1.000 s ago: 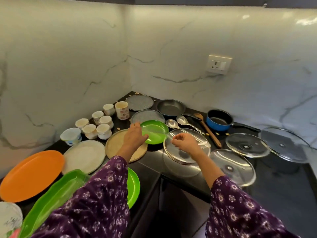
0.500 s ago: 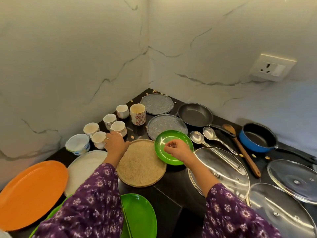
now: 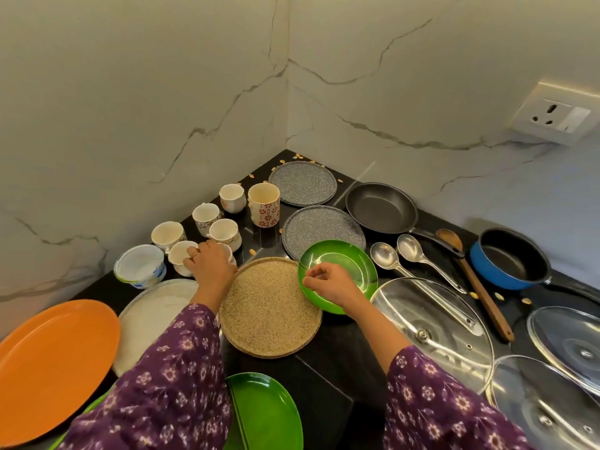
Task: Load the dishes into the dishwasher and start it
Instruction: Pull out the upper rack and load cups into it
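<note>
Beige plate (image 3: 269,313) is lying on the counter (image 3: 341,345) between both hands. Right hand (image 3: 328,284) is curling over the small green plate (image 3: 347,261), thumb and forefinger pinching its near-left rim. Further back, left hand (image 3: 211,271) is lying across the white cups (image 3: 178,254), fingers draping over them; cannot tell whether it is gripping

Premises: a domestic kitchen. A black stone countertop (image 3: 341,368) runs into a corner between white marble-veined wall panels (image 3: 162,92), with a wall socket (image 3: 552,116) mounted above it. Household tableware and cookware cover the counter: teacups (image 3: 167,233), a patterned mug (image 3: 264,206), speckled plates (image 3: 302,181), a black frying pan (image 3: 380,207), a blue saucepan (image 3: 509,259), glass pot lids (image 3: 435,319) and serving spoons (image 3: 384,256).
</note>
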Available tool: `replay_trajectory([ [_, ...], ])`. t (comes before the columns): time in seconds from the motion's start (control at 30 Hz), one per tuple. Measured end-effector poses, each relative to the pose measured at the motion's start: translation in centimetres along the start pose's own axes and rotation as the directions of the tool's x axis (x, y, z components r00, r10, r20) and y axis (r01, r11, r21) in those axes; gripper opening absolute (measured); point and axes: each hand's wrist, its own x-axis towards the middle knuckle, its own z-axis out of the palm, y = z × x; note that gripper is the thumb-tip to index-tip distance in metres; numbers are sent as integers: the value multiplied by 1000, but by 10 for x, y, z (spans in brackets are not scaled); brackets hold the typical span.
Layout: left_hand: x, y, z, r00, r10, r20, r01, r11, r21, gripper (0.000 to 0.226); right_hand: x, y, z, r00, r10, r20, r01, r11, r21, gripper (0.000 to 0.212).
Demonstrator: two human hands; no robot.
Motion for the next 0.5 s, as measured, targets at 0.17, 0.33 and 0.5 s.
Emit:
replay_trajectory([
  [0.17,-4,2,-6,999,28,-33,-27,1000,14,71,-4,6,-5,1000,11,-17,-10,1000,22,17],
  [0.33,-23,17,-23,972,165,-164,-198,957,-211,70,-20,14,-16,998,-5,-58,5,1000,4,14],
  [0.5,-61,65,-47,933,319,-168,-360,831,-424,72,-59,31,-40,993,0,-117,6,999,47,16],
])
